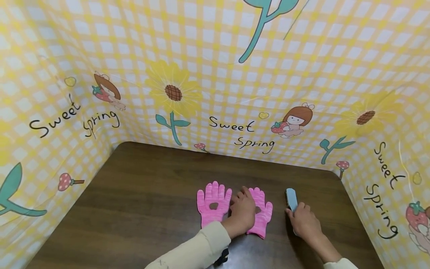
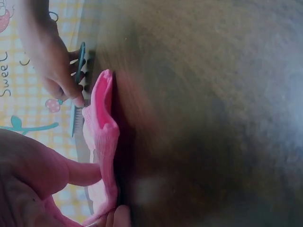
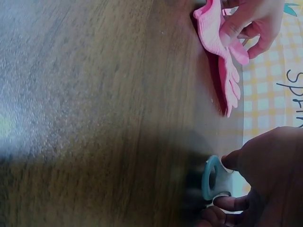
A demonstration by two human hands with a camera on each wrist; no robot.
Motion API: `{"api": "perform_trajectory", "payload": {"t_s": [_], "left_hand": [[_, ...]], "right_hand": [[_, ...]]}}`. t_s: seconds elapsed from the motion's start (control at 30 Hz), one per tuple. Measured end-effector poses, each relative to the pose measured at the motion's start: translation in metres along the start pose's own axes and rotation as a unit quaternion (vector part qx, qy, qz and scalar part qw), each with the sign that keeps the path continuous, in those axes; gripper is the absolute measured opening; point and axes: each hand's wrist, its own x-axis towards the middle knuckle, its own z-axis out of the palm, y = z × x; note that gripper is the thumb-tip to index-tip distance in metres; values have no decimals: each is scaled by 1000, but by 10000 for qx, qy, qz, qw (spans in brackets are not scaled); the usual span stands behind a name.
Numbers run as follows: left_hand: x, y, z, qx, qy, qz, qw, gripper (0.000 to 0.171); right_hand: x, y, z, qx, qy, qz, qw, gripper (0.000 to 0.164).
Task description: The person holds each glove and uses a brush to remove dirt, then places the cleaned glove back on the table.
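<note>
Two pink knitted gloves with a brown patch lie side by side, fingers pointing away. My left hand [image 1: 242,210] is over the right pink glove [image 1: 262,220], its thumb and fingers pinching the glove's fabric; in the left wrist view the glove's cuff [image 2: 105,135] gapes open. Beside that hand lies the left pink glove [image 1: 215,198], partly covered by the sleeve. Farther right, my right hand [image 1: 305,221] grips a light blue brush [image 1: 291,199], bristles facing down. The brush's handle end [image 3: 207,182] has an oval hole, seen in the right wrist view.
The dark wooden table [image 1: 141,201] has rounded far corners. A yellow checked cloth [image 1: 221,93] printed with flowers and lettering encloses its back and both sides. Something black [image 1: 221,257] shows beneath the left sleeve.
</note>
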Motion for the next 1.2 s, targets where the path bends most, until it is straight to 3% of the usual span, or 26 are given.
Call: {"api": "perform_trajectory", "payload": {"t_s": [0.13,0.23,0.33,0.43,0.6,0.67,0.87,1.2], "left_hand": [[-3,5,2,280,169,44,9995,79],[-6,6,1,402,84,92,9991,76],[-6,4,-1,287,-255,97,9992,77],[-4,2,-7,-116,-596,11,9982,83],[1,6,-18,-623,-766,-250,9948,94],[2,10,-16,-480,-826,-360,9948,97],[3,19,-5,-33,-737,-620,9953,100],[6,22,1,122,-556,-424,9975,84]], "right_hand": [[-2,3,-1,8,157,-93,9998,44],[-3,5,-1,-4,165,-163,9997,41],[-5,7,0,-24,100,-202,9997,39],[-6,10,1,-34,69,-209,9998,39],[-4,13,0,-44,182,-265,9995,38],[-4,14,-1,-41,225,-270,9994,37],[-4,12,-1,-69,236,-306,9992,37],[-2,14,0,-121,218,-287,9993,36]]}}
